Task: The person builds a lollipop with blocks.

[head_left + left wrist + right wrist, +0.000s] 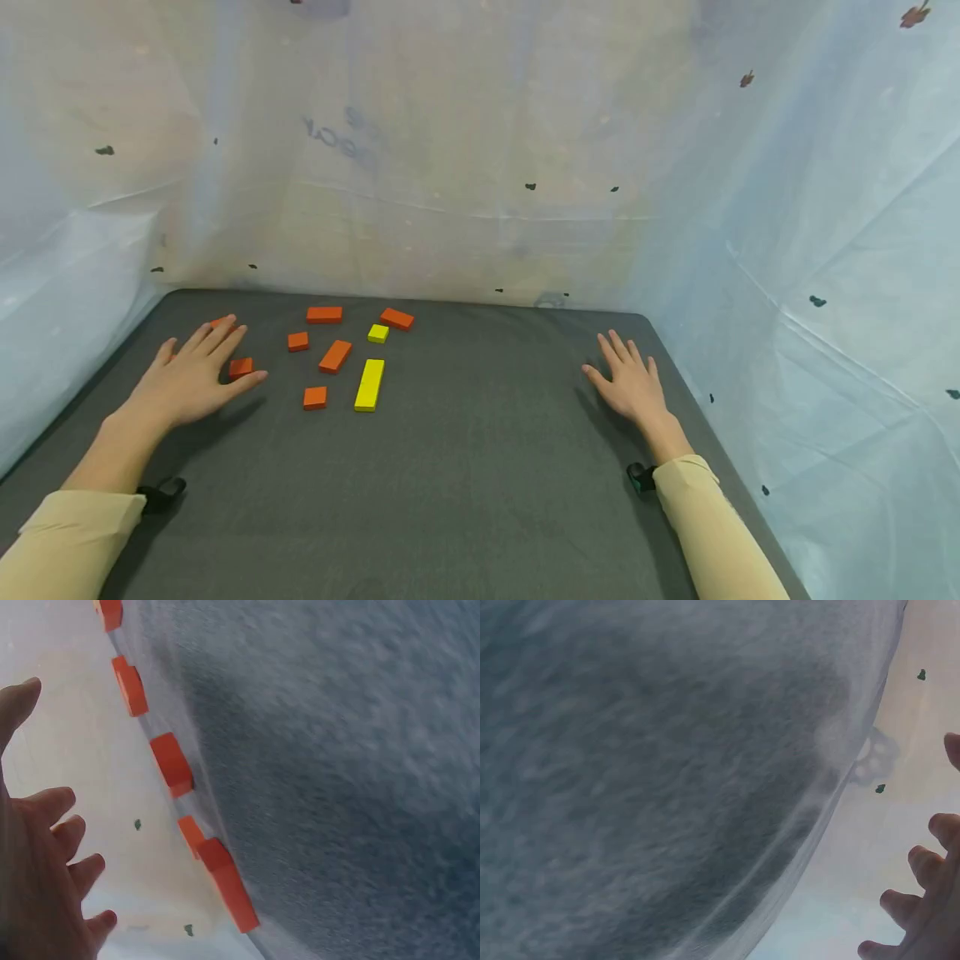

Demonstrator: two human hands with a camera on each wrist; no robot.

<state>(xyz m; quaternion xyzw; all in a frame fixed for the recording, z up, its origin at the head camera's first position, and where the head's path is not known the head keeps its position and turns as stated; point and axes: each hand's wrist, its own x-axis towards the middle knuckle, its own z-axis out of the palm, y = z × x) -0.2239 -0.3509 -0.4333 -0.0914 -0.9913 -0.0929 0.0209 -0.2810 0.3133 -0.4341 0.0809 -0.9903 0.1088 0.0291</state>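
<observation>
Dk grey counter (480, 467), plastic sheeting (480, 125) behind: L grip (183, 383), spread & empty, hovers by orange blocks (335, 357); R grip (630, 387), also empty, is nr counter's R edge. Yellow blocks (369, 386) lie beside the orange. Prob. pre-grasp step; next calls for lowering L grip & pinching a block.

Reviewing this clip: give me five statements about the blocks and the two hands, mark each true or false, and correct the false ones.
1. The long yellow rectangular block lies between the bare left hand and the bare right hand. True.
2. The right hand grips a block. False: its fingers are spread and it holds nothing.
3. The small yellow block lies farther from the person than the long yellow rectangular block. True.
4. Only yellow blocks are on view. False: orange rectangular blocks also lie on the dark grey surface.
5. The left hand is nearer the blocks than the right hand. True.
</observation>
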